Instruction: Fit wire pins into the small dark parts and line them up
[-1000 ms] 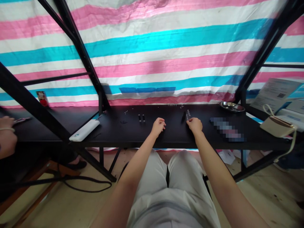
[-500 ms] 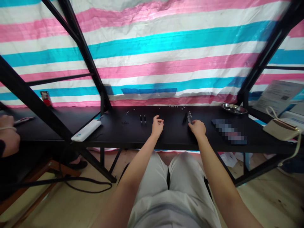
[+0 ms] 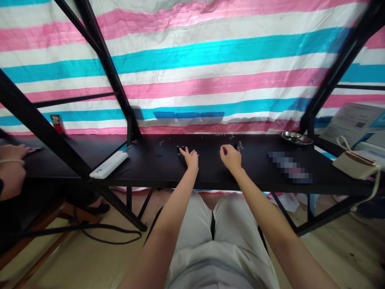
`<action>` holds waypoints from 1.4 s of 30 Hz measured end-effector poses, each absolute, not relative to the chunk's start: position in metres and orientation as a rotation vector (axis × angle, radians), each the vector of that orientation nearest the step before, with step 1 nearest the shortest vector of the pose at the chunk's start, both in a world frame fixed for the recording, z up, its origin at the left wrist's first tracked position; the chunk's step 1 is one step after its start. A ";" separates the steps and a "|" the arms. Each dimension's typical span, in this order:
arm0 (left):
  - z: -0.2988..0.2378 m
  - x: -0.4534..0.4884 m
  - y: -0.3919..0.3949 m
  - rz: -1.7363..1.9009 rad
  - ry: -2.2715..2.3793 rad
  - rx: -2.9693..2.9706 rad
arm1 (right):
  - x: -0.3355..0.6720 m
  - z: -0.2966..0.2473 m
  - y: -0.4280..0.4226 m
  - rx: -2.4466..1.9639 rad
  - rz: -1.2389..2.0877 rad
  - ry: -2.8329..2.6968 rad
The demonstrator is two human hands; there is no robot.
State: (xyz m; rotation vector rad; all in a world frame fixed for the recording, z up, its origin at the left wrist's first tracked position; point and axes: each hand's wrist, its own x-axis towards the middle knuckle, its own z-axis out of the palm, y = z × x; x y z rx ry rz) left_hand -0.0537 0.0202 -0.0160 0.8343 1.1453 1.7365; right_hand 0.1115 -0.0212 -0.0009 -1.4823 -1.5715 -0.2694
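My left hand [image 3: 190, 157] reaches forward over the black table [image 3: 210, 172], fingers stretched out, its fingertips at two small black cylinders [image 3: 180, 149]. To the right of it, my right hand [image 3: 231, 156] hovers with its fingers curled in; whether it holds anything is hidden. A small cluster of grey pieces [image 3: 240, 146] stands just right of that hand. Tiny metal bits [image 3: 221, 136] lie near the table's back edge.
A white power bank [image 3: 108, 164] lies at the left, a steel dish [image 3: 296, 138] at the back right, and a beige bag [image 3: 355, 164] at the far right. Black frame bars [image 3: 114, 80] slant across. Another person's hand [image 3: 12, 168] works at the far left.
Both my hands have shifted left. The left hand opened and reached to the black cylinders; the right hand left the grey pieces and moved toward the middle.
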 end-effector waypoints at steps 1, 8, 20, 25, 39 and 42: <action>-0.016 -0.054 0.021 1.732 1.139 0.822 | 0.109 -0.006 -0.019 -1.460 -0.251 -1.596; -0.018 -0.055 0.025 1.753 1.098 0.762 | 0.112 -0.025 -0.013 -1.433 -0.083 -1.610; -0.011 -0.053 0.014 1.509 1.124 1.116 | 0.110 -0.024 -0.019 -1.344 -0.011 -1.678; -0.010 -0.049 0.009 1.324 1.018 1.215 | 0.107 -0.019 -0.024 -1.368 -0.012 -1.752; -0.010 -0.044 0.003 1.110 0.844 1.365 | 0.110 -0.021 -0.021 -1.359 0.008 -1.774; -0.009 -0.042 0.002 1.116 0.860 1.349 | 0.109 -0.021 -0.022 -1.340 -0.016 -1.754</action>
